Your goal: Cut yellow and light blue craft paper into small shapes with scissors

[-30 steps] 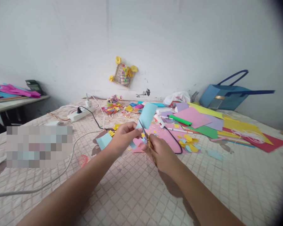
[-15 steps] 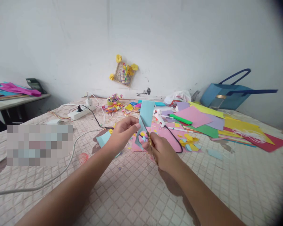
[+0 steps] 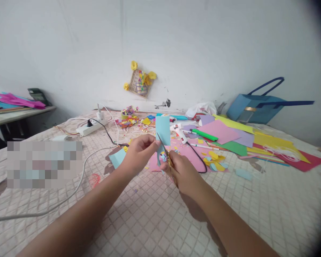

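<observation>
My left hand [image 3: 141, 151] pinches the left edge of a light blue paper strip [image 3: 163, 129], which stands upright in front of me. In my right hand [image 3: 183, 169] are gold-handled scissors [image 3: 169, 160], their dark blades lying across the lower part of the strip. A narrow curled piece of the blue paper hangs below the blades. Behind my hands lies a pink sheet [image 3: 191, 155] with small paper scraps on it. Yellow and blue cut pieces [image 3: 214, 160] are heaped right of my right hand. Another blue paper [image 3: 117, 158] lies by my left wrist.
A white glue gun [image 3: 179, 132] with a black cord lies behind my right hand. Coloured sheets [image 3: 222, 132] and a green marker [image 3: 204, 135] are to the right, near a blue bag [image 3: 254, 107]. At left stand a power strip [image 3: 93, 127] and a trailing white cable [image 3: 77, 191].
The blue strip has shifted slightly left and turned more upright. The scissor blades have moved a little against it, and the curled lower piece looks narrower.
</observation>
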A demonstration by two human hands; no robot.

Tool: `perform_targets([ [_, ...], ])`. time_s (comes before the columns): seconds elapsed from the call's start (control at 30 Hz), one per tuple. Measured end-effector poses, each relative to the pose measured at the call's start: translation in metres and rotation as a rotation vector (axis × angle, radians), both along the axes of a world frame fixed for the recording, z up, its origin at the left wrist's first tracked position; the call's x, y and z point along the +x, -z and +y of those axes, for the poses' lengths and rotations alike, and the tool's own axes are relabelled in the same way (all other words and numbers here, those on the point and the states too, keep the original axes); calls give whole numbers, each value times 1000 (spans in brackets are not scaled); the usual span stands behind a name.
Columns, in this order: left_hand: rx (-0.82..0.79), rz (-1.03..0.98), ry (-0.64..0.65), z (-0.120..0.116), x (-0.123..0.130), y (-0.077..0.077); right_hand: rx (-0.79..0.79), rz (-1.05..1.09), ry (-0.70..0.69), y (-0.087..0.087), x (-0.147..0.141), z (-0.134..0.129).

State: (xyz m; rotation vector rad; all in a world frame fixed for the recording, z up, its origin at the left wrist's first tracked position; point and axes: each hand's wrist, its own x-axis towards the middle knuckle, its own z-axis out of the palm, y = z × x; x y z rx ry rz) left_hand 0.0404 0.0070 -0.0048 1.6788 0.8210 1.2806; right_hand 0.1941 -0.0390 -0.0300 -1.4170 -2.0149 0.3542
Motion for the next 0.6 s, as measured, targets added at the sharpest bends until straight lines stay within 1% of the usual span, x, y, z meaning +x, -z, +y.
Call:
perform_targets([
  [0.17, -85, -61, 25, -2, 4, 0, 7, 34, -15, 1, 0, 1],
  [0.3, -125, -126, 35, -6, 8, 0, 36, 50, -15, 2, -1, 1],
  [0.47, -174, -210, 80, -9, 10, 0, 54, 46, -11, 2, -1, 1],
  [0.6, -170, -191, 66, -11, 11, -2, 58, 52, -4, 1, -2, -1],
])
